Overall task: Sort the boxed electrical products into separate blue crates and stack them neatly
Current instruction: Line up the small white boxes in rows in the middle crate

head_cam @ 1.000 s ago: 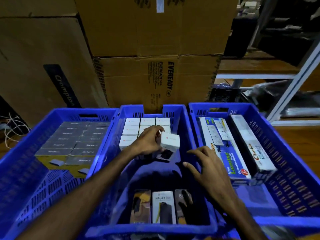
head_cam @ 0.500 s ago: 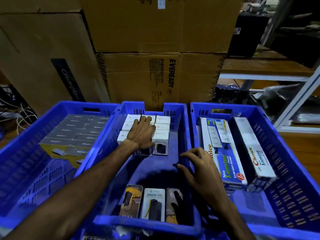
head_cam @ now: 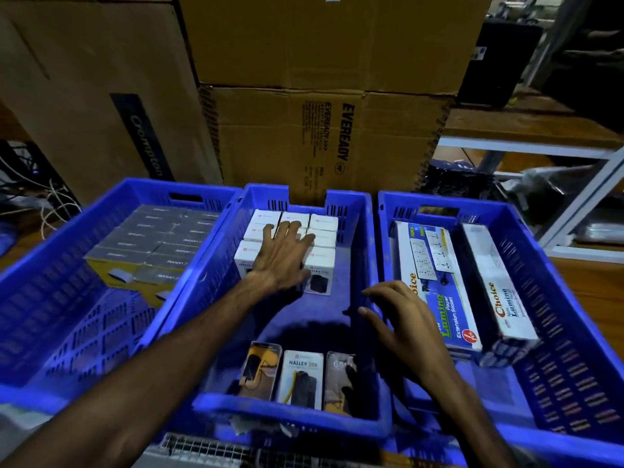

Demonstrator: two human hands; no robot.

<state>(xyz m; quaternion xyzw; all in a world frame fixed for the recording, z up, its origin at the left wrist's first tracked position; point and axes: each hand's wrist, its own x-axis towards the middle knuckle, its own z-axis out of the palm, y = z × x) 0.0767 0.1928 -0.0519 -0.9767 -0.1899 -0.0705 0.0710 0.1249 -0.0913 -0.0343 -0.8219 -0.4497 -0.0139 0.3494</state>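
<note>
While squaring the stack: my left hand (head_cam: pixel 285 255) lies flat on the white boxes (head_cam: pixel 322 243); press evenly.
Right hand (head_cam: pixel 403 320): loosely open, empty.

Three crates (head_cam: pixel 351 211): bright blue, slotted walls.
White boxes (head_cam: pixel 324 224), 12 o'clock in middle crate: white tops, small red logo, dark product print on front.
Grey boxes (head_cam: pixel 169 238), 10 o'clock: grey tops, yellow sides.
Extension socket boxes (head_cam: pixel 439 282), 2 o'clock: white, blue band, green and red lettering.
Three packs (head_cam: pixel 300 376), 6 o'clock: yellow-black, white, dark.
Cartons (head_cam: pixel 304 62): brown, black print.
</note>
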